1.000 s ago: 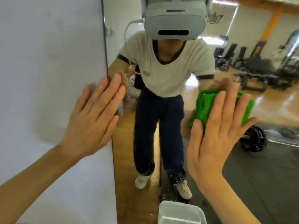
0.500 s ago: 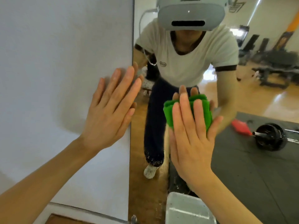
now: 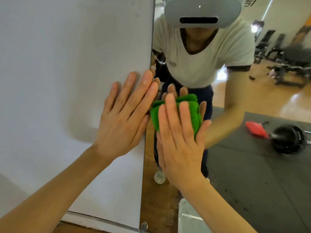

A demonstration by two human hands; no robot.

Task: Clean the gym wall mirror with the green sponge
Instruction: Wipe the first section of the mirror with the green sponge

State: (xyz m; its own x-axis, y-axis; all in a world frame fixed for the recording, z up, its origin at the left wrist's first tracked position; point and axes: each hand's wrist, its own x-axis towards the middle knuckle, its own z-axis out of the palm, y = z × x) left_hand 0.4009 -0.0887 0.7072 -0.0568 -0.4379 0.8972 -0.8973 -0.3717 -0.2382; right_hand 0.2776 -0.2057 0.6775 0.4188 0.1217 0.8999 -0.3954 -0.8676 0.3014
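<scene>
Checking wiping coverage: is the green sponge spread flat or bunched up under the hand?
Bunched. The green sponge shows thick doubled folds above the fingers of the right hand, which presses it flat-palmed against the mirror.

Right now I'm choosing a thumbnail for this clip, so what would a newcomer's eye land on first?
The bright green fuzzy sponge at centre, pressed flat against the gym wall mirror under the right hand. Just left of it, the left hand lies spread on the plain white wall at the mirror's edge. Above, the mirror reflects a pale grey headset.
</scene>
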